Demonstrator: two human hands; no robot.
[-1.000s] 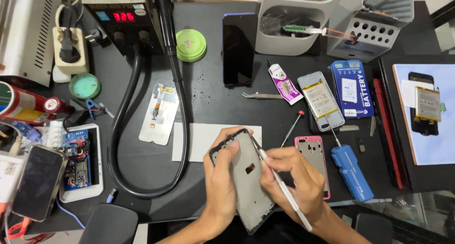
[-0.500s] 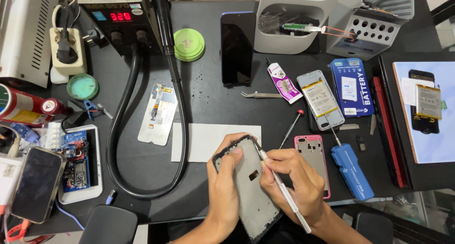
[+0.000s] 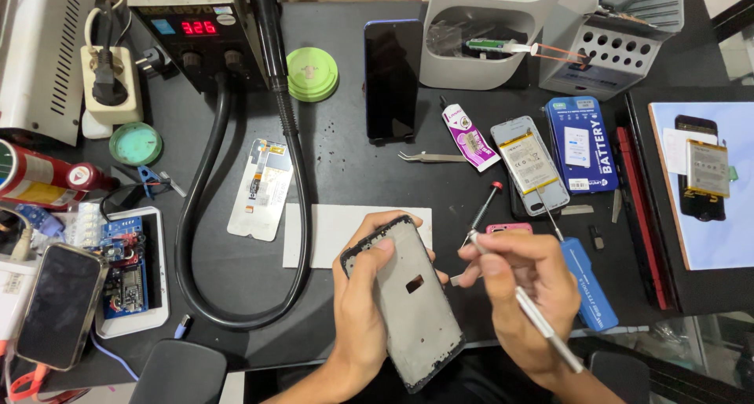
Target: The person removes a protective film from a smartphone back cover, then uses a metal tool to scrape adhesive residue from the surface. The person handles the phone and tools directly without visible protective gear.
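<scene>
Fingers of the left hand were wrapped around the long left edge of a phone frame, with the thumb lying across its upper face. That grey frame, edged in black and pierced by 1 small rectangular hole near its middle, was held tilted just above the near edge of the dark counter, between the 2 hands.

Just right of it, the right hand pinched a slim silver tool between thumb and fingers pressed together, its tip pointing up and left, close to the frame's right edge but apart from it.

Behind the frame lay a white sheet, partly hidden by the hand. Further back on the counter sat a small display part, a thick black hose looping from a heat station with a red readout, a green round tin, and a dark phone lying face up.

To the right were tweezers, a glue tube, a red-tipped screwdriver, a grey battery, a blue battery box and a blue-handled tool. At the far left, another phone rested beside a blue circuit board.
</scene>
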